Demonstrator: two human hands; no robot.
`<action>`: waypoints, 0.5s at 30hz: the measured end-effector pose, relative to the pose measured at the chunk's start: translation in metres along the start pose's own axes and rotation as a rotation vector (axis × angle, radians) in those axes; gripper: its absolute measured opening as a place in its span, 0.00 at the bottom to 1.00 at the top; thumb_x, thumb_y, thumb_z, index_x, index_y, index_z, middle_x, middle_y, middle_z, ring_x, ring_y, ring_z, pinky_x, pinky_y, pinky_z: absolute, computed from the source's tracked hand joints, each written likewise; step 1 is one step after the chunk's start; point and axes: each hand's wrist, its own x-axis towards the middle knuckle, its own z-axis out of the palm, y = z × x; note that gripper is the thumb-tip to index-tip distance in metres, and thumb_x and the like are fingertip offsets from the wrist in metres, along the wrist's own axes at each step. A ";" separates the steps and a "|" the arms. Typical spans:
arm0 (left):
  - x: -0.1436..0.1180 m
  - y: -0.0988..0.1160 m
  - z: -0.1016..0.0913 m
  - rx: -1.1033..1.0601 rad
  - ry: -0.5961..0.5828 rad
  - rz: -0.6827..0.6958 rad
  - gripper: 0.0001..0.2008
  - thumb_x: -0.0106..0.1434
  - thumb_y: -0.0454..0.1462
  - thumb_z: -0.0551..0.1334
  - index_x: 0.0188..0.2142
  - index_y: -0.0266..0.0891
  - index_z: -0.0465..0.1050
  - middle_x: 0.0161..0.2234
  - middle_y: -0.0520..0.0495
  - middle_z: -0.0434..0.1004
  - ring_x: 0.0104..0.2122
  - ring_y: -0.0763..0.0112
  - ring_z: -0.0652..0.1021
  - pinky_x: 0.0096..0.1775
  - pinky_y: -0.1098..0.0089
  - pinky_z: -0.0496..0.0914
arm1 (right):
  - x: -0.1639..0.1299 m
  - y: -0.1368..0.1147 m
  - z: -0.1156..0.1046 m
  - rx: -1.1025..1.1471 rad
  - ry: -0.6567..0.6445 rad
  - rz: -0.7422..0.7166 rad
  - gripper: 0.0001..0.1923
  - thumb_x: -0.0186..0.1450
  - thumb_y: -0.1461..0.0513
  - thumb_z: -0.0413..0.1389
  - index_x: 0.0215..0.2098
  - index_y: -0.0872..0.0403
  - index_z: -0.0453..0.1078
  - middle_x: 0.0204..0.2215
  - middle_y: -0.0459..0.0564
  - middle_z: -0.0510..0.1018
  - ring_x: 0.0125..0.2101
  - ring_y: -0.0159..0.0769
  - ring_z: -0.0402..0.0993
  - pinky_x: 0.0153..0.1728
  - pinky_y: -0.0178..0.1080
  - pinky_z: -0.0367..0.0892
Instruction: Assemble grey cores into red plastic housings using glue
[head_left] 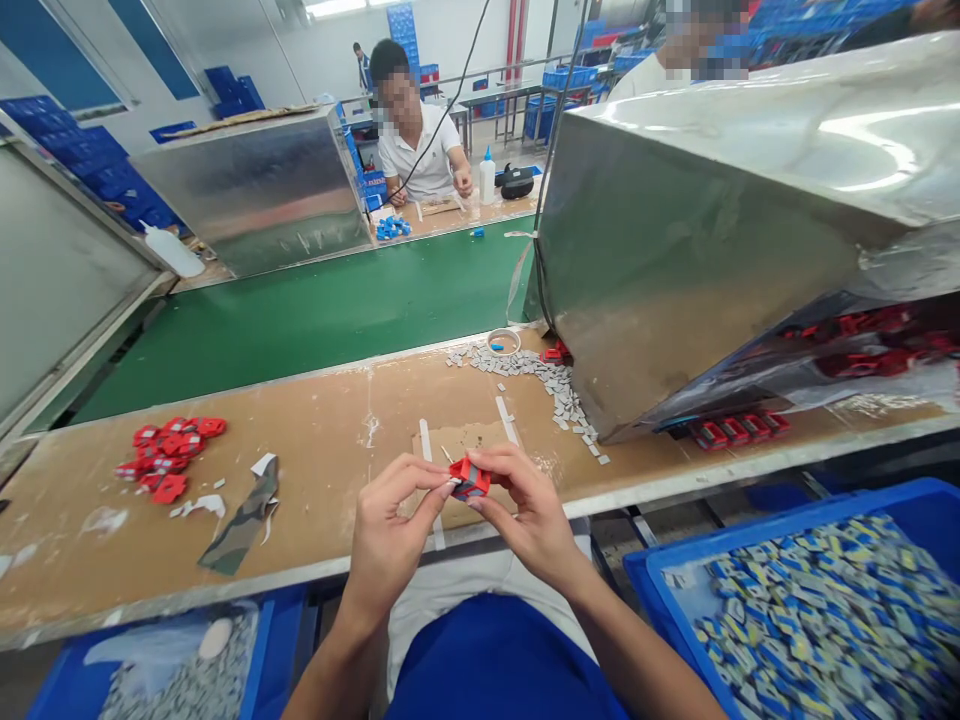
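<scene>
Well left of the hands, a heap of red parts point(171, 457) lies on the bench point(322, 440). The left hand point(390, 535) and right hand point(529, 515) meet at the bench's near edge, fingertips pinched on one small red part point(470, 478) between them. Right of the hands sits a blue bin point(922, 505).

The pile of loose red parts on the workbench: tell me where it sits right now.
In the head view, the pile of red parts lies on the workbench to the person's left, beside a camouflage-patterned strip, well left of the left hand.
</scene>
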 end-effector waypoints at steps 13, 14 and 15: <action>0.002 0.003 -0.002 -0.050 -0.056 -0.095 0.05 0.68 0.32 0.65 0.34 0.39 0.78 0.34 0.53 0.79 0.36 0.80 0.79 0.40 0.79 0.72 | -0.001 0.001 -0.001 0.134 -0.021 0.120 0.24 0.70 0.68 0.60 0.61 0.42 0.68 0.48 0.50 0.72 0.48 0.30 0.76 0.50 0.34 0.75; 0.002 0.002 -0.002 -0.066 -0.067 -0.121 0.05 0.68 0.33 0.65 0.33 0.38 0.78 0.34 0.52 0.79 0.35 0.80 0.79 0.40 0.79 0.72 | -0.001 0.001 -0.001 0.131 -0.023 0.119 0.24 0.70 0.68 0.60 0.62 0.43 0.68 0.48 0.50 0.72 0.48 0.30 0.76 0.50 0.33 0.75; 0.003 0.001 -0.003 -0.082 -0.079 -0.145 0.06 0.68 0.34 0.65 0.33 0.37 0.78 0.33 0.51 0.78 0.35 0.79 0.78 0.39 0.79 0.71 | -0.001 0.001 -0.002 0.126 -0.026 0.115 0.24 0.70 0.67 0.60 0.62 0.43 0.68 0.48 0.50 0.72 0.48 0.29 0.76 0.50 0.33 0.75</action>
